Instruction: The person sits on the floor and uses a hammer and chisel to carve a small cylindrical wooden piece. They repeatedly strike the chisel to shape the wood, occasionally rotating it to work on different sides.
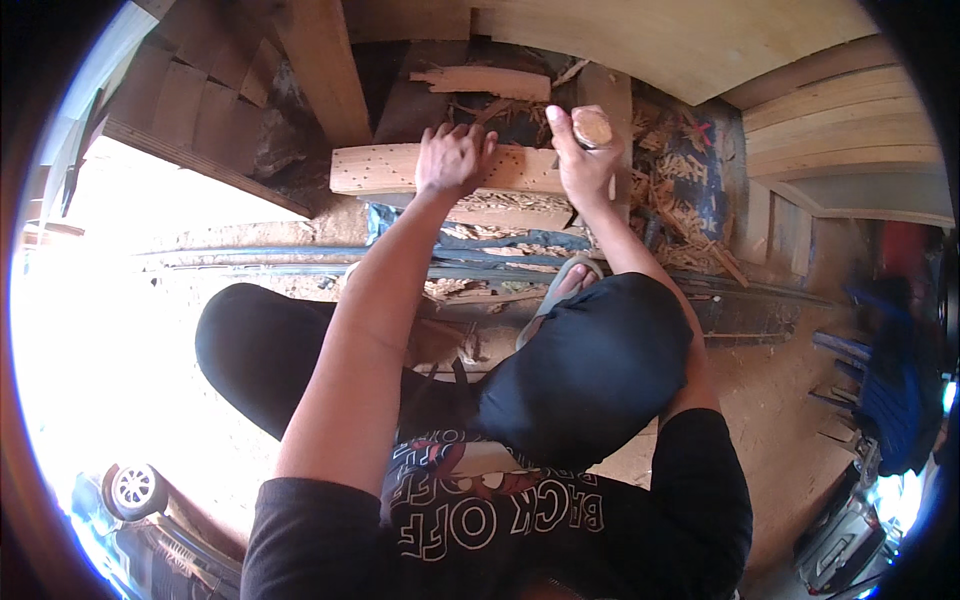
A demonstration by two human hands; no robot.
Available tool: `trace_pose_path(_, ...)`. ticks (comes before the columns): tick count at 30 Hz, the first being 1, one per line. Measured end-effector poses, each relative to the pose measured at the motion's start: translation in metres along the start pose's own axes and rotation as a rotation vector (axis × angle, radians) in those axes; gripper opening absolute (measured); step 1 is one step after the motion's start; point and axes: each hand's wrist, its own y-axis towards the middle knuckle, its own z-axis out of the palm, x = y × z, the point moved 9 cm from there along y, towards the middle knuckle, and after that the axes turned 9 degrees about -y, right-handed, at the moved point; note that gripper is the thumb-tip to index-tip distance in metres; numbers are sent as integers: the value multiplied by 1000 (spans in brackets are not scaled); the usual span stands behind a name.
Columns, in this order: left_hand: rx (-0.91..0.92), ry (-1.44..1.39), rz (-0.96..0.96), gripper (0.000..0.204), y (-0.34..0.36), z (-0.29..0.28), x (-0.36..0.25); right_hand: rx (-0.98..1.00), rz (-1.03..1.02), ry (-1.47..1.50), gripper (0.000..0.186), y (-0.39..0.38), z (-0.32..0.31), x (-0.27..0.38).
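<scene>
A light wooden beam [375, 167] with rows of small dark marks lies crosswise in front of me. My left hand [456, 160] grips it from above, fingers spread a little and curled over its far edge. My right hand [582, 165], at the beam's right part, is closed around an upright tool handle with a round wooden end [591, 128], thumb up. Whatever is at the tool's lower end is hidden. Chipped wood [505, 218] lies just below the beam, and a loose pale wood piece [480, 82] lies beyond it.
Wood shavings [690, 200] are scattered at right. Stacked boards [820, 120] and a large panel [650, 40] surround the work spot. My sandalled foot [572, 283] is below the beam. A blue object [870, 380] stands at right; a wheeled vehicle [135, 490] is at lower left.
</scene>
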Motion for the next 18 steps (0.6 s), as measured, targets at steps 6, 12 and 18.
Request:
trace_pose_path(6,17,-12,3,41,3,2,-1,334,191,118,23,15,12,-12)
trace_pose_path(12,42,17,0,38,5,3,-3,542,140,149,29,21,13,-11)
trace_pose_path(18,20,65,39,36,4,0,-10,1138,118,280,26,26,27,10)
